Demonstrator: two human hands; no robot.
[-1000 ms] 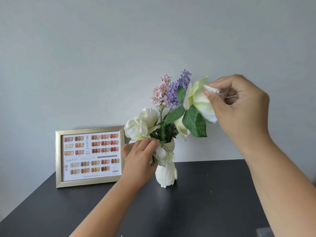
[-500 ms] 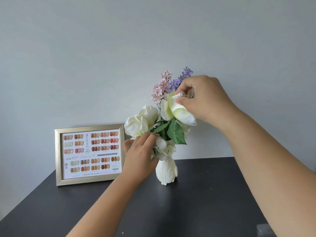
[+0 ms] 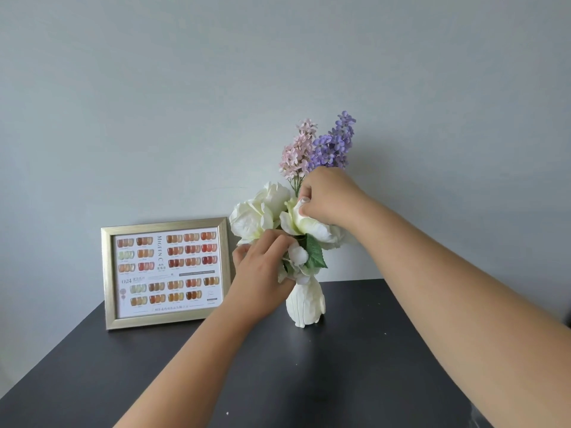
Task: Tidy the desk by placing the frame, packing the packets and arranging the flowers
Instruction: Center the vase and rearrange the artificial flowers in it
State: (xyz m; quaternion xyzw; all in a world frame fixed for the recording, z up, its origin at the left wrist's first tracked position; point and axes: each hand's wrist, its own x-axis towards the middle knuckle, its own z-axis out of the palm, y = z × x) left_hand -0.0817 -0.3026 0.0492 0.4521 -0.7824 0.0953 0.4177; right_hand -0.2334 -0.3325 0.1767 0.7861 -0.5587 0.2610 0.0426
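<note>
Brought down since earlier: white rose (image 3: 304,222), pinched by right hand (image 3: 327,196). Stem straight below grip, into vase (image 3: 304,304). Left hand (image 3: 262,273) closed round stems, lower left, nearer vase.

One frame (image 3: 167,273), one vase (image 3: 304,307), two hands (image 3: 262,282).

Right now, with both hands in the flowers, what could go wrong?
1. The vase is small and narrow and the flowers rise well above it, so a push from the right hand might tip it.
2. The right hand pinches a white bloom by its petals, which could crease or pull off.
3. If the vase falls left, it might hit the frame nearby.
</note>
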